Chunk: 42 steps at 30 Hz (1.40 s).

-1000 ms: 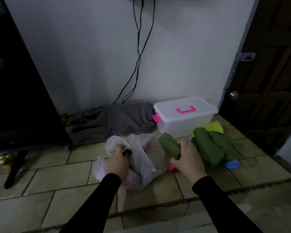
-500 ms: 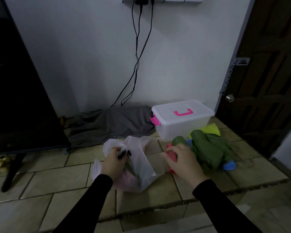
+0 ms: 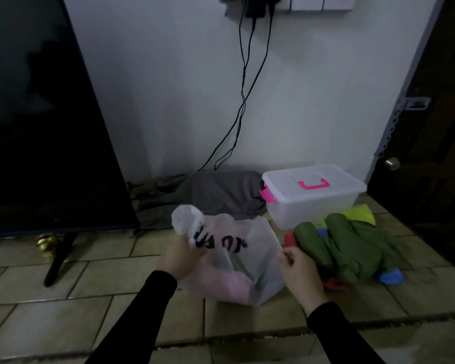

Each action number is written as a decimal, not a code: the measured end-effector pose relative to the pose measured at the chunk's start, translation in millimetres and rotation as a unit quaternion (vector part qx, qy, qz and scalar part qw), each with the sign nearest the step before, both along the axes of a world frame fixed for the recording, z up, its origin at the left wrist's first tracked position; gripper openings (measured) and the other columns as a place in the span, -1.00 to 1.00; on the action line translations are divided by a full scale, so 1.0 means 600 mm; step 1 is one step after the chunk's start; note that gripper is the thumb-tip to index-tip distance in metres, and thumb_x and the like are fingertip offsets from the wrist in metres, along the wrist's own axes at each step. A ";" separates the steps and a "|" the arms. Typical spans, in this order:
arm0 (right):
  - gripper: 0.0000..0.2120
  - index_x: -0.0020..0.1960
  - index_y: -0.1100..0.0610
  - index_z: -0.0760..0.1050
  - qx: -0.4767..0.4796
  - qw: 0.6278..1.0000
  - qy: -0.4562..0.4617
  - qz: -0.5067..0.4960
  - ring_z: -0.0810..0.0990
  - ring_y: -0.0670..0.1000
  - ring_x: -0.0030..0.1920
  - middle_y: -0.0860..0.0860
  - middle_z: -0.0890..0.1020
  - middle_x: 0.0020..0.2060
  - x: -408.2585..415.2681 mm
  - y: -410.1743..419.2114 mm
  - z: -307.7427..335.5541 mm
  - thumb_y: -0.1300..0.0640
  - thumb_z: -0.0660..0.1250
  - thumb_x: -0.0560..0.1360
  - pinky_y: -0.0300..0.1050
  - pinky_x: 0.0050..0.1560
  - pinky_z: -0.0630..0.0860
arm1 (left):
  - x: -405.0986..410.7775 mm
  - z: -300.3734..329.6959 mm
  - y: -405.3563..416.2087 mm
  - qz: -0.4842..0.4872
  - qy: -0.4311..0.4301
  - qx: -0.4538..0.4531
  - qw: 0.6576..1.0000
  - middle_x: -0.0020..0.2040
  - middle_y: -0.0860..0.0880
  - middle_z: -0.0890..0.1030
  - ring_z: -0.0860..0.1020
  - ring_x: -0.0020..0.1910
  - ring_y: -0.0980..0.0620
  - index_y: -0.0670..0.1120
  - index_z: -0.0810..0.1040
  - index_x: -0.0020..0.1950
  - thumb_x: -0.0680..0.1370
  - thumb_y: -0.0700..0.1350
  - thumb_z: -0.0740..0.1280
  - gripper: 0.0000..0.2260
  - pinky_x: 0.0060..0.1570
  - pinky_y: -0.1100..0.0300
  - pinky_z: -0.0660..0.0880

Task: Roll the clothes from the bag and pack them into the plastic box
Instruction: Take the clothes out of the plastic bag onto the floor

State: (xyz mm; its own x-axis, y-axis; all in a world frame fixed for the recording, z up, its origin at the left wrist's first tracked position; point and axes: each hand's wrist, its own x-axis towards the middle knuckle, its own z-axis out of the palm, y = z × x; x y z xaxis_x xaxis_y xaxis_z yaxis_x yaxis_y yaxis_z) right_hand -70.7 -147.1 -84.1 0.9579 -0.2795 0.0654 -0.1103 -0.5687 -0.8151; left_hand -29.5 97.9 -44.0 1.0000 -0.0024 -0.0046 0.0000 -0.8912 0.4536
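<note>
Holding pink cloth [image 3: 235,286], the bag [image 3: 247,248] hangs between both hands.

The room is dim, with a cool bluish cast. The plain white wall [image 3: 313,95] catches the most light; the large black flat screen [image 3: 37,127] is nearly featureless. Detail is soft and grainy, and straight lines bow at the edges.

One bag [image 3: 237,258], one plastic box [image 3: 313,195], perhaps two green rolls [image 3: 334,248], two hands [image 3: 180,256].

Both arms wear long black sleeves [image 3: 153,303] reaching the wrists; the left hand [image 3: 177,258] and right hand [image 3: 301,271] are bare.
</note>
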 end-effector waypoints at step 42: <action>-0.68 0.02 0.12 0.49 -0.236 0.927 0.169 0.236 0.61 0.14 0.04 0.08 0.60 -0.06 0.086 0.000 0.027 0.05 0.44 0.32 -0.16 -0.11 0.47 | 0.000 -0.097 -0.071 0.059 -0.059 0.057 0.995 0.15 -0.06 0.58 0.58 0.11 -0.10 0.02 0.31 0.31 0.57 0.00 0.20 -0.69 0.03 0.03 0.49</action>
